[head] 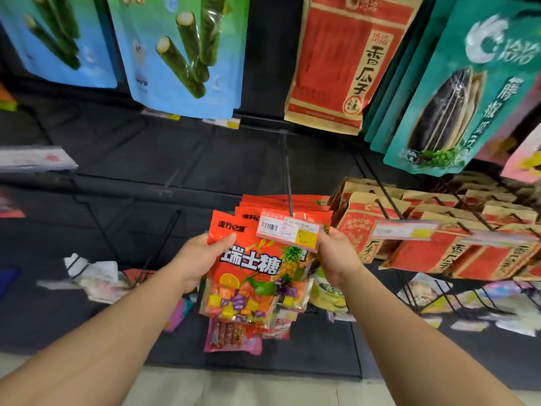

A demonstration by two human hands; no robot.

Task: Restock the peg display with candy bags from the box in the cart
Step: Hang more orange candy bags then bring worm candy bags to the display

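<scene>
Seemingly light and floppy, the glossy red fruit-candy bag (248, 265) is pinched by the left hand (199, 259) at nine o'clock and steadied by the right hand (339, 259) at three; the stiffer sealed header is the better hold.

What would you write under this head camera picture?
Both hands hold a red candy bag at its peg.

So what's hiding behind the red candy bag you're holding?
Behind the front candy bag hang more red bags on the same peg. Only their top edges show; their fronts are covered.
</scene>
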